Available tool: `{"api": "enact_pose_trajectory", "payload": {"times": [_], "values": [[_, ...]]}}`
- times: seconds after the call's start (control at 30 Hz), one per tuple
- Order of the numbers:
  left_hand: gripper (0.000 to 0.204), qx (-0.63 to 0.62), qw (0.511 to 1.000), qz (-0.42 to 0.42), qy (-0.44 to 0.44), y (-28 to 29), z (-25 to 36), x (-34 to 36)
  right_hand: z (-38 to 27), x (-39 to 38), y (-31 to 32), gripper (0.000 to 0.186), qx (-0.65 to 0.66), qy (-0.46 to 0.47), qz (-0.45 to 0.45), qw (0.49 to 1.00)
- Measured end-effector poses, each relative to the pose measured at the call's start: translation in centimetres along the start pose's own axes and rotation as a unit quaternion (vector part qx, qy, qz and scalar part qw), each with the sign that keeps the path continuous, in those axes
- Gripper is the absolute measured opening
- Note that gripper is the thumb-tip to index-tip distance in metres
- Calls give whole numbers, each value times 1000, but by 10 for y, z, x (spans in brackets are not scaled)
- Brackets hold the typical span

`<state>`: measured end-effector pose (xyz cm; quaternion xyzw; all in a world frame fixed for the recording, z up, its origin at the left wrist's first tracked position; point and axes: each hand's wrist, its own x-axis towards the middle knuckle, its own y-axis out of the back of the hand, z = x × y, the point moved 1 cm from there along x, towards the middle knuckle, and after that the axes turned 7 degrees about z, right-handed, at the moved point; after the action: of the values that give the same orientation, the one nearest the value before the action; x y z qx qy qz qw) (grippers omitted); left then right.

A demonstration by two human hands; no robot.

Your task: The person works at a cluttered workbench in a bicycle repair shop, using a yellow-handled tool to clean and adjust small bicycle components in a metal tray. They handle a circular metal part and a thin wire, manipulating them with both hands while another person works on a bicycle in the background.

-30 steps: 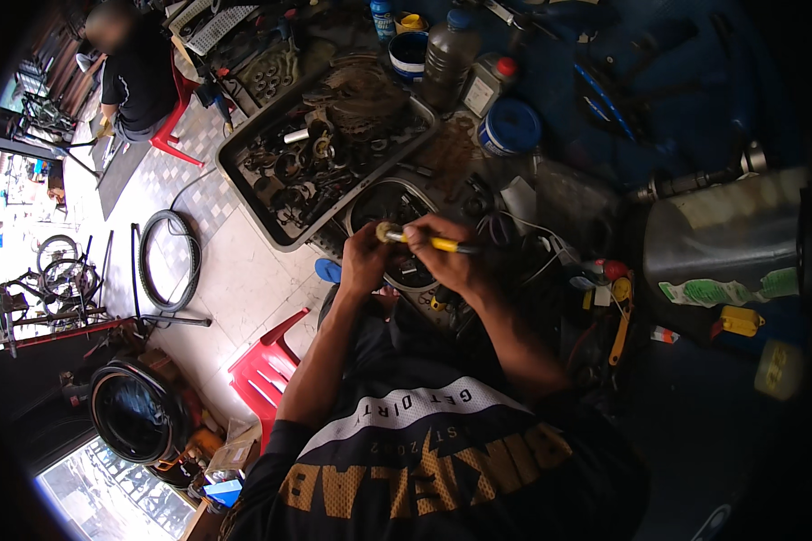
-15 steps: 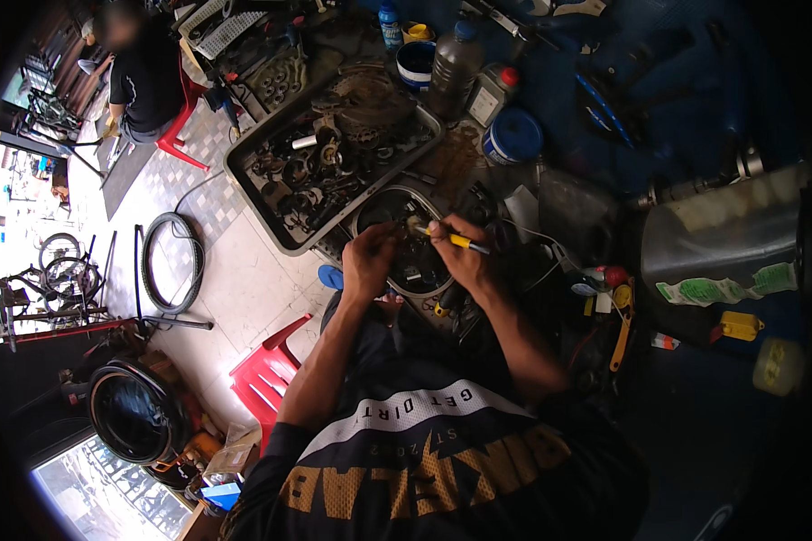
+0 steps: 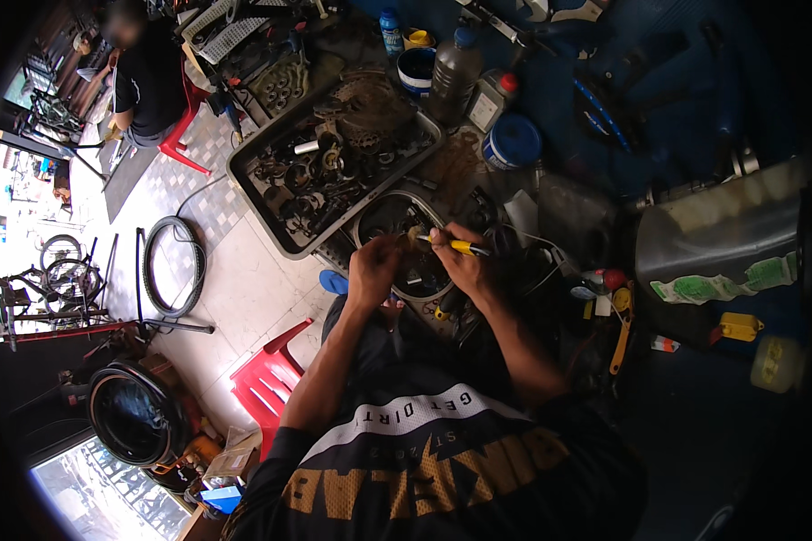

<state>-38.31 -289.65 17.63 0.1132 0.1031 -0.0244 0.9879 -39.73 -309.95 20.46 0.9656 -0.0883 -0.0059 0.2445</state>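
Note:
My right hand (image 3: 460, 261) is closed round a yellow-and-black handled tool (image 3: 465, 247); its small brass-coloured head is near my left fingertips. My left hand (image 3: 372, 270) is curled just left of that head, its fingertips in shadow, so what they hold is unclear. Both hands are over a round metal basin (image 3: 365, 211) containing dark small parts. Beyond it, a large rectangular tray (image 3: 293, 237) holds several greasy bike parts, a silver cylinder and rusty toothed discs.
Bottles (image 3: 451, 77) and a blue-lidded tub (image 3: 512, 140) stand behind; a metal container (image 3: 713, 252) is at right. A red chair (image 3: 266, 386), blue sandal (image 3: 332, 281) and tyre (image 3: 151, 270) lie leftward. A co-worker (image 3: 140, 104) sits on another red chair.
The yellow tool and my right hand have moved rightward relative to my left hand. The whole view has shifted slightly, and the co-worker's arms have changed position.

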Motion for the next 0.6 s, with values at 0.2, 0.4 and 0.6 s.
{"api": "enact_pose_trajectory", "payload": {"times": [0.2, 0.4, 0.6], "values": [[39, -282, 954, 1, 100, 10, -7, -6, 11, -10, 8, 25, -95, 153, 2, 984], [38, -255, 960, -5, 118, 4, -10, 1, -7, -11, 0, 25, 108, 89, -77, 987], [31, -164, 983, 27, 74, 9, -7, 4, -8, 1, 9, 22, 34, 110, -51, 992]]}}
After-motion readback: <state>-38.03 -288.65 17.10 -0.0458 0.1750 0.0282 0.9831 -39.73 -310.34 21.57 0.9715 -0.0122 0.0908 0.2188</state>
